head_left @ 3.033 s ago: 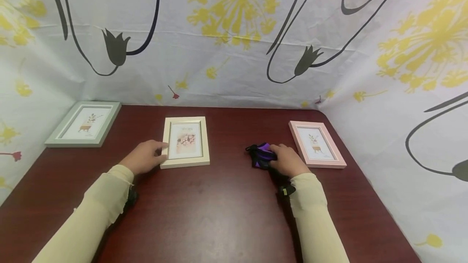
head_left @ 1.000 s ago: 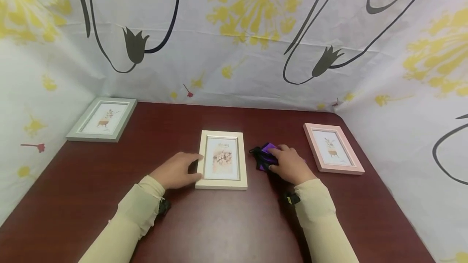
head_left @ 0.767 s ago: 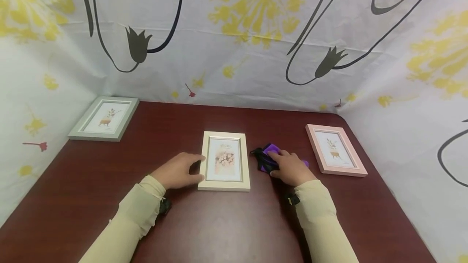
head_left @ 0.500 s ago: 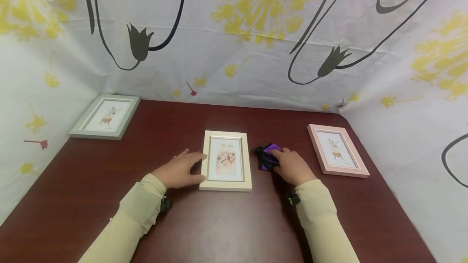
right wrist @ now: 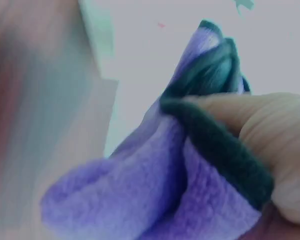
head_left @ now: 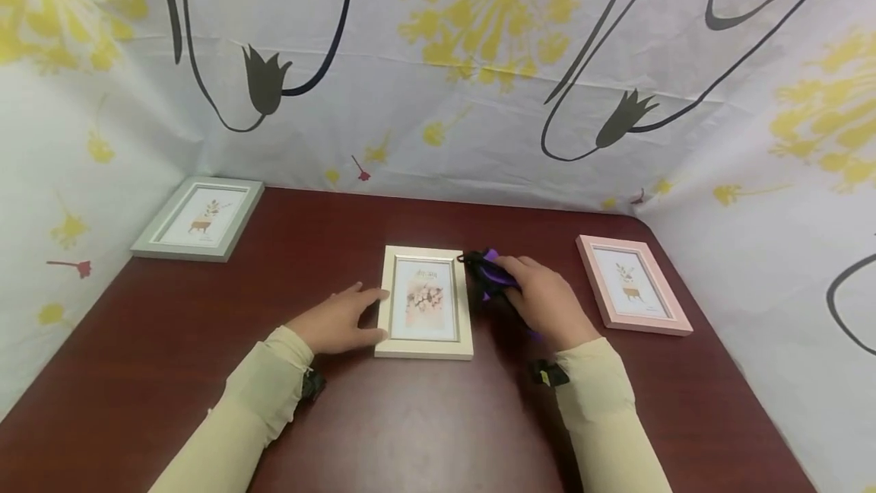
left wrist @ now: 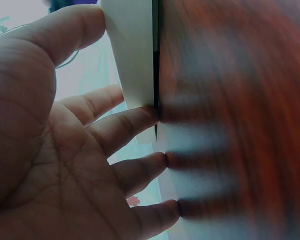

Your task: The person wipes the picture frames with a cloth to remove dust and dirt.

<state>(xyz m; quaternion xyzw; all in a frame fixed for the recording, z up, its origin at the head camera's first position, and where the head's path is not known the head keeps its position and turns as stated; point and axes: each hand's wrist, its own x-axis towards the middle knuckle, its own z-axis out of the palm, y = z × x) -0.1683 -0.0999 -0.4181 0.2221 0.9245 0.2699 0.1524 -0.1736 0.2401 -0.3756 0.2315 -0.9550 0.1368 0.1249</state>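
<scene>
A cream picture frame [head_left: 424, 299] with a floral print lies face up in the middle of the table. Thumb and forefinger of my left hand [head_left: 335, 322] touch its left edge; the left wrist view shows the fingers [left wrist: 125, 127] spread along the frame's side [left wrist: 132, 55], several fingertips down at the tabletop. My right hand [head_left: 550, 303] pinches a purple cloth with black trim [head_left: 487, 276], bunched up at the frame's upper right edge. Seen from the right wrist, folds of the fuzzy cloth [right wrist: 120, 195] hang from the pinch.
A grey-green picture frame [head_left: 198, 219] lies at the far left corner of the dark red table [head_left: 424, 424]. To the right lies a pink picture frame [head_left: 633, 285]. White cloth walls with yellow and grey flower prints [head_left: 383, 105] enclose the back and sides.
Over three seconds the cream frame has shifted right and nearer, with my left hand at its edge. In the last half second my right hand has lifted the purple cloth to the frame's right edge.
</scene>
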